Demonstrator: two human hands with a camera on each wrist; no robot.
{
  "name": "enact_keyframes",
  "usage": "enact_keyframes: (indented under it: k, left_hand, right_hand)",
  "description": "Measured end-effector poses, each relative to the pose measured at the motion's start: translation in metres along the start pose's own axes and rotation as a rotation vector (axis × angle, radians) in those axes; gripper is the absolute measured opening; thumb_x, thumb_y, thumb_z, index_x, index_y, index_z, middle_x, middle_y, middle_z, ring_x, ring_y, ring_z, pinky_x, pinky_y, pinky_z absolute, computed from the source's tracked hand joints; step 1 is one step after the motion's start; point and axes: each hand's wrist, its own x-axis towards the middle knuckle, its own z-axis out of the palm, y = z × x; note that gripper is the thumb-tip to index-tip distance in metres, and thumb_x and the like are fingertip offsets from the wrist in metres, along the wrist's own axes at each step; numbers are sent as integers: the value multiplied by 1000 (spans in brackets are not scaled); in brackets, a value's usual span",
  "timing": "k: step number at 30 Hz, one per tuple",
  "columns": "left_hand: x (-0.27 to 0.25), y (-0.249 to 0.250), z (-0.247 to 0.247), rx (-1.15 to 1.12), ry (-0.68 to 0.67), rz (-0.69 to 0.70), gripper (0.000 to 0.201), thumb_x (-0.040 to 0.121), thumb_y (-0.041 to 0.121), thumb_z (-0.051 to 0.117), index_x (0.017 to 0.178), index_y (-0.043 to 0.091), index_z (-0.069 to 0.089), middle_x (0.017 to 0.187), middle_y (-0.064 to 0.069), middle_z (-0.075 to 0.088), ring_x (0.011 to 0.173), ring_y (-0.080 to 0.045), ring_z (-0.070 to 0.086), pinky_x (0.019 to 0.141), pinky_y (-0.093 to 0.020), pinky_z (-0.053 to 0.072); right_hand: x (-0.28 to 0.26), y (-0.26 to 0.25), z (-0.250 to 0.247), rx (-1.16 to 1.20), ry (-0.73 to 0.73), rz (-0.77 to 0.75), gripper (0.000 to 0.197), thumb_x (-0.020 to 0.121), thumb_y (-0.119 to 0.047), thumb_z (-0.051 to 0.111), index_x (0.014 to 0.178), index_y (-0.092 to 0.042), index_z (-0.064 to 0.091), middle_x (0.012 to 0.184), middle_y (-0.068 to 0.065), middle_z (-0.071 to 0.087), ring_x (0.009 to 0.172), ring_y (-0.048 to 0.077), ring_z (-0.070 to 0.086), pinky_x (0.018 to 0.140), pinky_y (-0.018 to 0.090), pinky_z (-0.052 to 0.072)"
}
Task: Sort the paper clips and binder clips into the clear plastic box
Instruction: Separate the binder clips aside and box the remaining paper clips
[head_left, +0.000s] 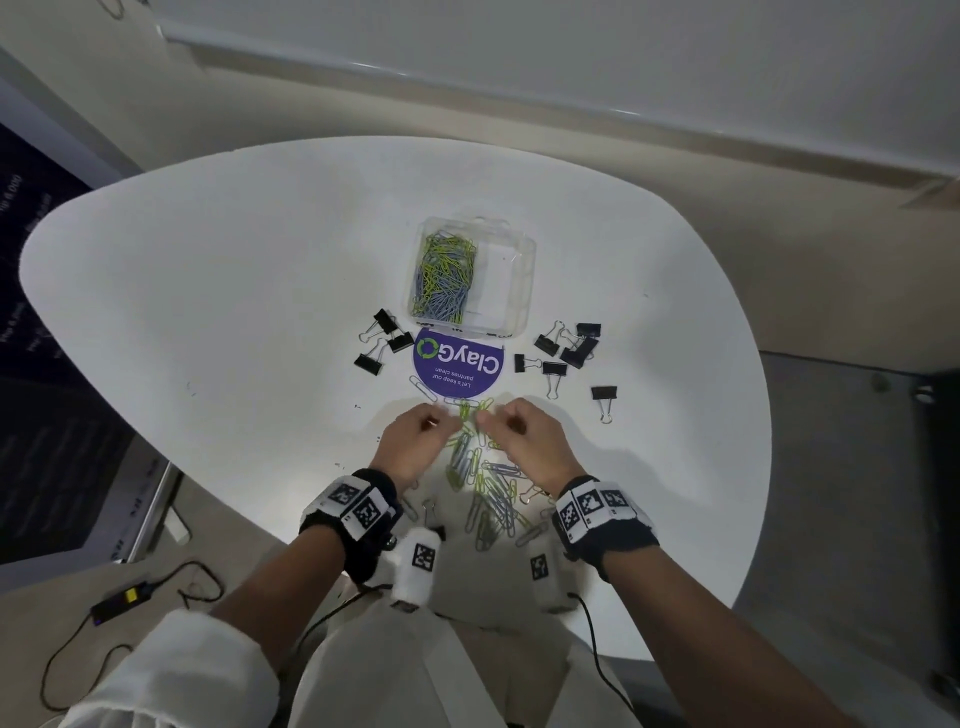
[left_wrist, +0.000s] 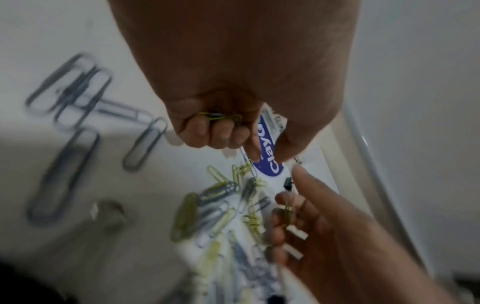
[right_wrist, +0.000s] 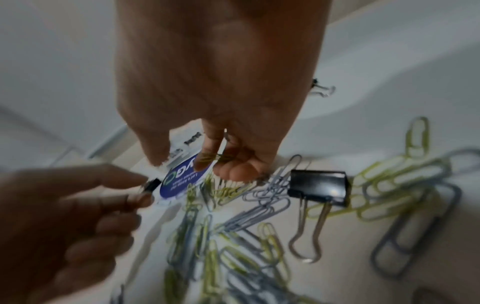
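Observation:
A clear plastic box (head_left: 511, 283) stands at mid-table, its left compartment full of green and grey paper clips (head_left: 444, 275). A loose pile of paper clips (head_left: 491, 493) lies near the front edge. My left hand (head_left: 439, 423) hovers over the pile's far end, its fingers curled round a few green paper clips (left_wrist: 221, 118). My right hand (head_left: 491, 421) is close beside it and pinches several green paper clips (right_wrist: 210, 158). Black binder clips lie left (head_left: 382, 340) and right (head_left: 569, 348) of the box. One more binder clip (right_wrist: 318, 188) sits in the pile.
A purple round sticker (head_left: 460, 364) lies on the white table (head_left: 234, 291) between the box and the pile. A lone binder clip (head_left: 604, 397) sits to the right. A cable and a small device (head_left: 122, 600) lie on the floor at left.

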Motion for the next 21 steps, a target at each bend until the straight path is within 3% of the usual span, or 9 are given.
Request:
enact_keyframes:
  k: [3,5,7,11,13,17,19,21]
  left_hand:
    - [-3,-3,-2,519,-70,266,23,83,33,69,98,20,58,65,9,52,60,-8,48,54,-18,34]
    - [-3,-9,-2,690,-120,315,27,79,28,73,101,21,58,86,8,55,80,-12,51,67,-19,37]
    - [-2,-14,0,714,-124,325,25,78,25,73,98,19,59,103,4,54,94,-16,54,76,-23,38]
    - [-8,-12,6,703,-122,390,14,81,19,68,91,12,61,102,-2,52,93,-22,55,76,-26,40]
    - [-9,-13,6,700,-92,423,16,83,17,67,96,11,59,103,-3,53,94,-24,56,74,-27,39]
    - [-6,-18,3,676,-41,438,48,83,19,68,127,15,49,121,-7,55,105,-27,55,80,-30,42]
    - [-4,-20,3,721,-34,480,43,84,18,68,124,16,53,122,-6,55,105,-26,55,82,-30,43]
    - [-2,-21,4,761,-26,518,25,86,17,65,110,11,59,113,-7,56,99,-27,57,78,-30,44]
  right_hand:
    - [5,10,2,-278,-76,-133,39,78,-35,81,107,-19,61,109,-5,56,94,10,58,82,21,50]
    - [7,17,3,-452,-115,-198,46,77,-29,82,116,-19,60,115,-3,52,104,14,52,90,24,45]
    - [6,21,6,-518,-85,-253,34,81,-22,79,111,-16,64,108,-2,52,100,15,52,87,23,44]
    - [4,24,13,-559,-32,-302,4,88,-13,68,91,-14,66,97,-2,51,89,15,54,83,32,51]
    - [6,26,15,-578,-24,-301,6,89,-11,66,86,-16,65,95,-2,51,88,14,54,82,32,52]
    - [4,25,12,-417,-1,-296,3,92,-15,65,89,-17,65,93,-4,52,82,7,54,78,19,45]
    - [1,23,9,-299,-4,-260,5,93,-15,64,89,-18,62,92,-5,51,79,2,51,75,12,39]
    - [0,22,8,-226,-8,-220,7,95,-17,61,88,-18,58,92,-2,53,79,5,51,74,14,39]
